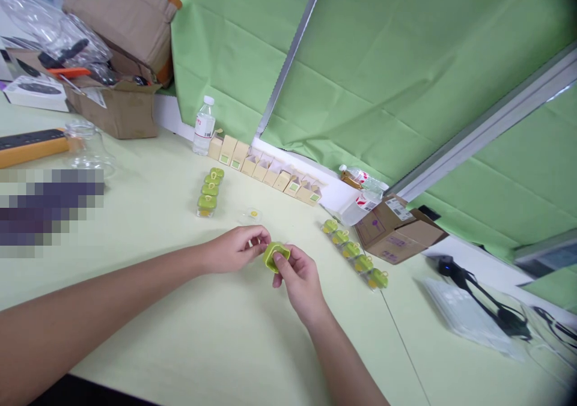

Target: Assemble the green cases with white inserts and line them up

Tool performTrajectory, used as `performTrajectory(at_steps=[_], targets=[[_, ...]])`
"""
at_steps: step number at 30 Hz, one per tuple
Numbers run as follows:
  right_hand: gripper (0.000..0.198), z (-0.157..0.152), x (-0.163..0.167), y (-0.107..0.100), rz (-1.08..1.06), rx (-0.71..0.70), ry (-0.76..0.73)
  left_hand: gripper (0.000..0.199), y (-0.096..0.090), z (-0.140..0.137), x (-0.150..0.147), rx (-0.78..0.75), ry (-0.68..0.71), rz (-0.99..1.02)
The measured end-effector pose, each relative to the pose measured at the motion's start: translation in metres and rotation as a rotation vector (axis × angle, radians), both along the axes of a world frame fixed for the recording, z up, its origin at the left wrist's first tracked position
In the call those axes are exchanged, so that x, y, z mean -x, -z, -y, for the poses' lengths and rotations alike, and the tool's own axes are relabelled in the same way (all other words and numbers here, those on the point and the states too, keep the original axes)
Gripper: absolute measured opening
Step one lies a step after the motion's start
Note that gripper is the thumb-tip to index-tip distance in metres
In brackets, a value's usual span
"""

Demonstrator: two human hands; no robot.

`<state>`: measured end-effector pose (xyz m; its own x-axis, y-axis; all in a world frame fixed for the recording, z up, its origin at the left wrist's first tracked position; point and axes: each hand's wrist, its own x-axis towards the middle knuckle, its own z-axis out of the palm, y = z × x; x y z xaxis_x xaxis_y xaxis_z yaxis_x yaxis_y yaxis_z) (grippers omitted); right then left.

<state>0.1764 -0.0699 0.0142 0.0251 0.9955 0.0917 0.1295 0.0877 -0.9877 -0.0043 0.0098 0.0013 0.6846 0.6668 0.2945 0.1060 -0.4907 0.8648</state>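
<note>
Pale green smooth-topped bench (216, 346): right hand (303, 280), grip pinching hollow green plastic lid (269, 259); left hand (237, 248) just beside, its grip cannot tell.

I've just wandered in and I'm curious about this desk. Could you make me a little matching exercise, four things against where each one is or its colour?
Things:
1. Hollow green piece
2. Row of small cartons
3. White-capped bottle on the left
4. Green-topped containers on the right

Places, colours or states:
A. Standing upright at the left end of the carton row
B. In a line near the brown cardboard box
C. Held in the right hand
D. Beige, along the back of the table

Right pairs: 1-C, 2-D, 3-A, 4-B
</note>
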Motion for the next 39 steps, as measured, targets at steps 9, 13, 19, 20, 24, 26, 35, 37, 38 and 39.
performTrajectory(at_steps=[9,13,19,20,24,26,35,37,38,39], targets=[[0.018,0.001,0.006,0.01,0.136,-0.043,-0.041,0.065,-0.007,0.02,-0.006,-0.366,0.079,0.001],[0.021,0.004,0.001,0.002,0.285,-0.031,-0.072,0.048,-0.001,0.018,-0.011,-0.396,0.081,0.014],[0.046,-0.012,-0.038,0.003,0.596,-0.205,0.367,0.036,0.0,0.008,-0.001,-0.303,-0.137,-0.135],[0.053,-0.016,-0.044,0.008,0.682,-0.227,0.406,0.032,-0.001,0.007,0.0,-0.28,-0.152,-0.158],[0.04,-0.027,-0.056,0.029,0.89,-0.197,0.288,0.024,-0.003,0.005,0.0,-0.249,-0.171,-0.19],[0.034,-0.028,-0.054,0.033,0.833,-0.178,0.277,0.025,-0.003,0.003,-0.001,-0.262,-0.172,-0.164],[0.038,-0.018,-0.026,0.013,0.174,-0.069,0.144,0.035,0.004,-0.003,-0.001,-0.273,-0.21,-0.134],[0.038,-0.014,-0.02,0.009,0.076,-0.011,0.12,0.038,0.003,-0.004,-0.001,-0.274,-0.221,-0.112],[0.038,-0.013,-0.018,0.006,0.026,0.023,0.105,0.038,0.003,-0.004,-0.001,-0.275,-0.226,-0.107],[0.038,-0.011,-0.017,0.004,-0.024,0.057,0.088,0.037,0.002,-0.004,-0.001,-0.277,-0.23,-0.108]])
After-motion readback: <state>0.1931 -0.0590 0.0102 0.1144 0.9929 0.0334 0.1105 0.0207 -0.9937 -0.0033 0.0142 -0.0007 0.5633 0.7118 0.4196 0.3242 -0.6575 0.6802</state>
